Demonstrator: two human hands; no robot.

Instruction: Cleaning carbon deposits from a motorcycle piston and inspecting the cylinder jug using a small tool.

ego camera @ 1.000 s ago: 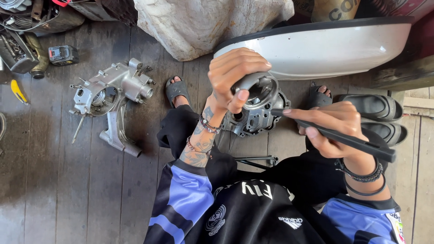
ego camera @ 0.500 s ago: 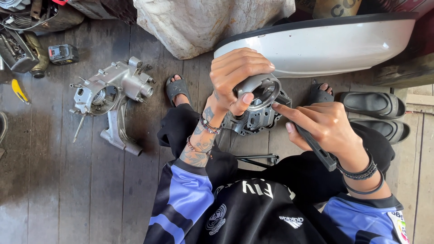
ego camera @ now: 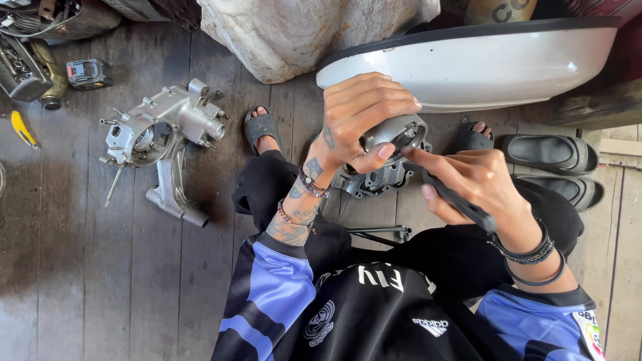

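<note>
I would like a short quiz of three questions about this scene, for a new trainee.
1. True or false: the left hand rests on top of the round metal engine part.
2. What does the right hand hold? A) a yellow cutter B) a dark slim tool C) a sandal
3. Fill in: the separate engine casing lies on the wooden ____.

Key: 1 true; 2 B; 3 floor.
</note>
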